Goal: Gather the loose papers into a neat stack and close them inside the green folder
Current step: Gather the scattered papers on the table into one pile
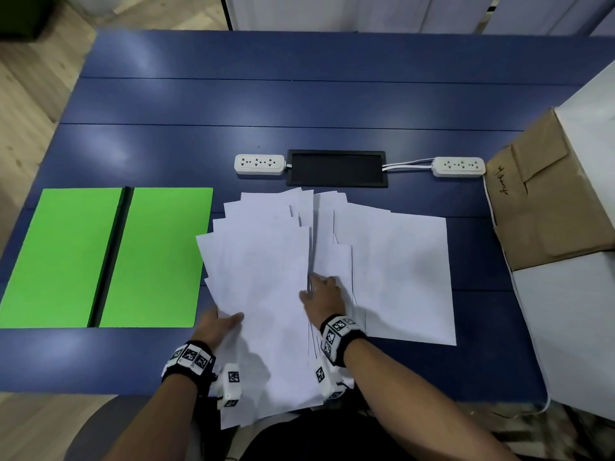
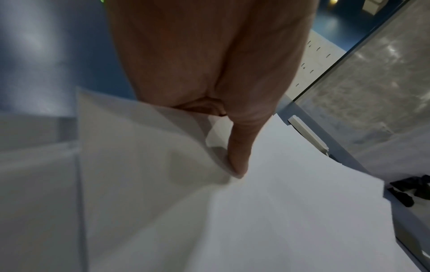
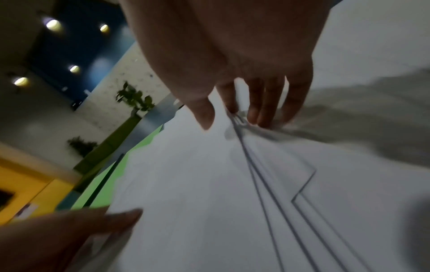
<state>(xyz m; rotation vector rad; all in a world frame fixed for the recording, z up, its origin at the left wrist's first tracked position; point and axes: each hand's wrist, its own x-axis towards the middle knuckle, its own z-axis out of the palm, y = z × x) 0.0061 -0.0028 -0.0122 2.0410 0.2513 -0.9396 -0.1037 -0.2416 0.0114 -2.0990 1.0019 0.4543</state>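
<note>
The blue table [image 1: 299, 104] is spread with fanned loose papers [image 1: 392, 271], not yet squared. Left of them the green folder [image 1: 159, 257] is laid open and empty, presumably to receive the stack. The sheets' left edge is pinched by the left hand [image 1: 219, 324]; straight fingers of the right hand [image 1: 322, 294] are pressed on the overlapping edges, seemingly to draw them together.

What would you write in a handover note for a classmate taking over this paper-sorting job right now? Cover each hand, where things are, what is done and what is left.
Left hand: grips the left edge of the papers, thumb on top.
Right hand: fingers spread, pressing on the middle of the pile.
Papers: fanned out loosely on the table, some hanging over the near edge.
Folder: open and flat, left of the papers.
Done: gathering begun.
Left: square the stack, lay it in the folder, close it.
</note>
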